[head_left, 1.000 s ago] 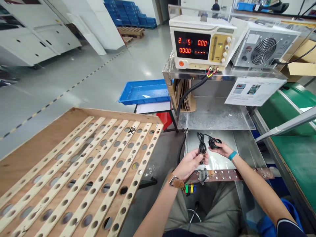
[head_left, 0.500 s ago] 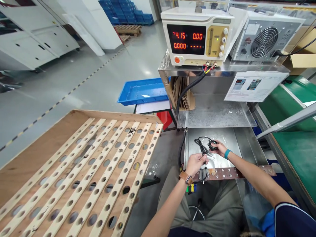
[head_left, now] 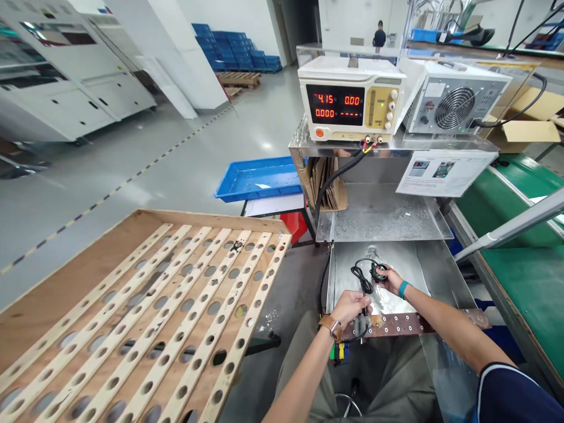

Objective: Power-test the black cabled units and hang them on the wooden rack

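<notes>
Your right hand (head_left: 388,278) grips a black round part (head_left: 378,272) over the metal desk (head_left: 412,261). The fingers are closed around its right side; the thumb and fingertips meet it directly, and its left side is exposed. Whether the part also touches the desk cannot be told.

Your left hand (head_left: 350,305) is nearer to you and to the left. Its thumb and forefinger are pressed together, pinching the black cable (head_left: 362,279) just below its bundled section. The other fingers are curled behind, partly hidden. The bundle lies beyond the left fingertips and just left of the round part, apart from the right fingers. From the top of the bundle, a single loop of cable arches rightward to the round part.

Below the left fingers, a brown strip (head_left: 396,324) with rows of metal fittings runs along the near edge of the desk. Coloured connectors (head_left: 339,351) hang below the strip, beneath your left wrist. Ahead of you, above the desk, the power supply (head_left: 352,100) displays 4.15, 0.00 and 0.000 in red. To its right stands a unit with a round fan grille (head_left: 456,107). To your left is a slatted wooden frame (head_left: 174,294) with round holes.
</notes>
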`<state>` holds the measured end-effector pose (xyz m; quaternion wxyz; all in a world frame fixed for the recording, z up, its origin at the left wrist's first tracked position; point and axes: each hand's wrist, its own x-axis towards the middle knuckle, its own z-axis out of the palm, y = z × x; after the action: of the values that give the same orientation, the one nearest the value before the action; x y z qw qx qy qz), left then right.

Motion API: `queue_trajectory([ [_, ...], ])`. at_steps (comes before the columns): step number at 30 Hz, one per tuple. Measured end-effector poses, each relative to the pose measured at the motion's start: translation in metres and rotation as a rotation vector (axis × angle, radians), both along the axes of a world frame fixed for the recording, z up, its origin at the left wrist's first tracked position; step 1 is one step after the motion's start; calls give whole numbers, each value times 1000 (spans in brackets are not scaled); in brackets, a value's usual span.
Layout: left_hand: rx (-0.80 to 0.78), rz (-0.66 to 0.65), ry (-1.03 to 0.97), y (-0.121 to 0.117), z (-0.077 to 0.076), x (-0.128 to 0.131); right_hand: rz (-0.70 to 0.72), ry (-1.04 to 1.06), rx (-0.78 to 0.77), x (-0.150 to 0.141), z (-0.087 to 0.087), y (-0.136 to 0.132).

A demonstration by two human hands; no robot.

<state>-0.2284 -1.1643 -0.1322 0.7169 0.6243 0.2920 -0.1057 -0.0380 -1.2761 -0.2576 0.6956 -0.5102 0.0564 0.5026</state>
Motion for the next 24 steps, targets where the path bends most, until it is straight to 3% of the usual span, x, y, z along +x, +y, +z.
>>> queue_trajectory([
  [12,-15,6,-33,-2,-3,-2,-47,-7,24,7,9,1],
  [18,-4,12,-27,-1,-5,-3,-44,-13,23,6,2,1],
  [24,43,13,-11,1,-18,-4,-34,-35,67,3,-4,7],
])
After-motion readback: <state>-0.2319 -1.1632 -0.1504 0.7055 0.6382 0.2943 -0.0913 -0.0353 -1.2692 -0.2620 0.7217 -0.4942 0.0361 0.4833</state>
